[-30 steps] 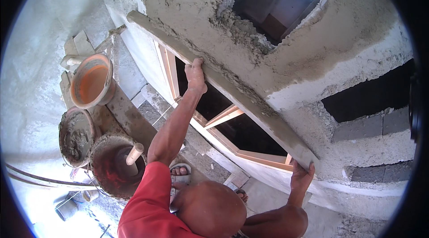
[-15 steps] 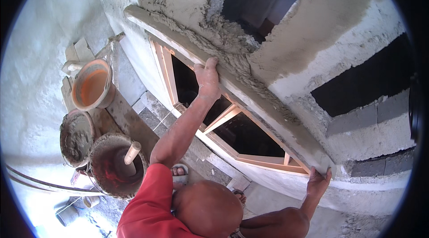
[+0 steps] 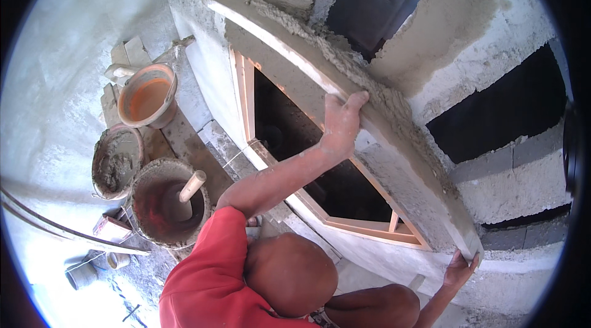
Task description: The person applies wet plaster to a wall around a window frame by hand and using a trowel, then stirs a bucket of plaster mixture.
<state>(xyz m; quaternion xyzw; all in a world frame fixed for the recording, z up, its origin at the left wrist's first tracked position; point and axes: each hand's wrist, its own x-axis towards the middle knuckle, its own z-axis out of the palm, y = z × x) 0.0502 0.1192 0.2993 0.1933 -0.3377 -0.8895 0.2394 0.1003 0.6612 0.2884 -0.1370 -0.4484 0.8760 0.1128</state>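
Neither of my hands shows in the head view. Another person in a red top (image 3: 203,266) crouches below, holding a long plank with a mortar-coated top edge (image 3: 265,20) against the wall above a wooden-framed opening (image 3: 249,100). Their left hand (image 3: 341,122) grips the plank's middle, thumb and fingers over its edge; their right hand (image 3: 458,266) holds its lower right end. A band of bare grey surface separates the plank from the wooden frame. Rough mortar runs along the plank's upper side.
At left, an orange-lined bucket (image 3: 148,97), a mortar bucket (image 3: 114,165) and a larger bucket with a wooden-handled tool (image 3: 163,205) stand on boards. Long curved strips (image 3: 68,226) lie lower left. Dark openings (image 3: 492,106) break the rough wall (image 3: 455,26) above and right.
The other person's hands and the plank have moved rightward, away from the wooden frame, widening the band between them. The plank's upper left end appears higher. The whole view has shifted slightly too.
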